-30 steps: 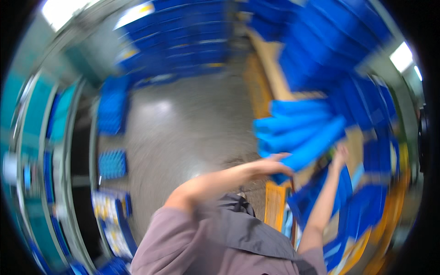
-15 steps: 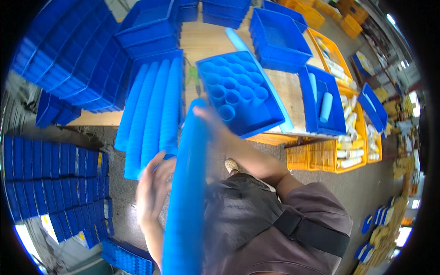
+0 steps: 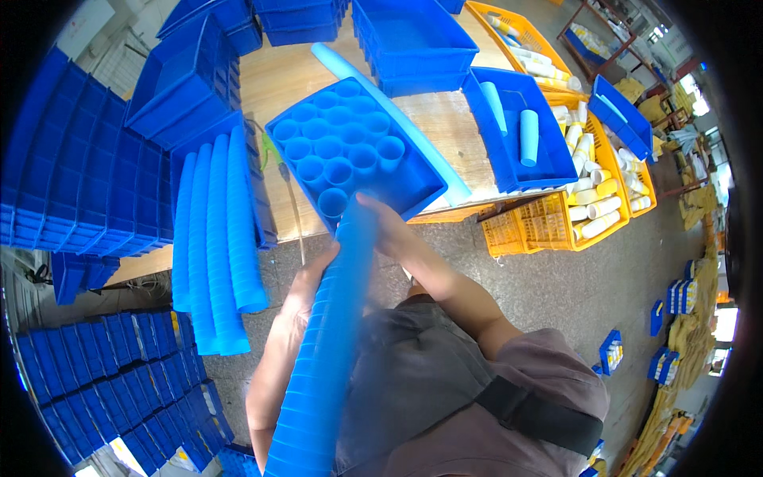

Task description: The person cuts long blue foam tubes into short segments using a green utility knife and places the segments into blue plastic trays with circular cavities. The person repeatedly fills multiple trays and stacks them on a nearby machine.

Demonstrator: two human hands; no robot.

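Observation:
A long stack of nested blue cups (image 3: 318, 342) rises from the lower edge, tilted, its far end above the near corner of a blue tray (image 3: 417, 179). My left hand (image 3: 308, 280) is closed on the stack's left side, its fingers partly hidden behind it. Close to the far end, my right hand (image 3: 383, 226) grips the stack from the right; its fingertips are blurred. In the tray several blue cups (image 3: 338, 171) stand upright in rows, open ends up. The tray's near right part shows bare bottom.
Several more long cup stacks (image 3: 211, 238) lean out of a blue bin at left. A long pale blue tube (image 3: 397, 119) lies behind the tray on the wooden table (image 3: 278, 191). Stacked blue bins (image 3: 413, 40) and yellow crates (image 3: 528, 226) of white and yellow tubes stand around.
My left hand, fingers spread beside the stack before, now closes on it. The view has shifted right, and the stack's far end sits nearer the tray's front cups.

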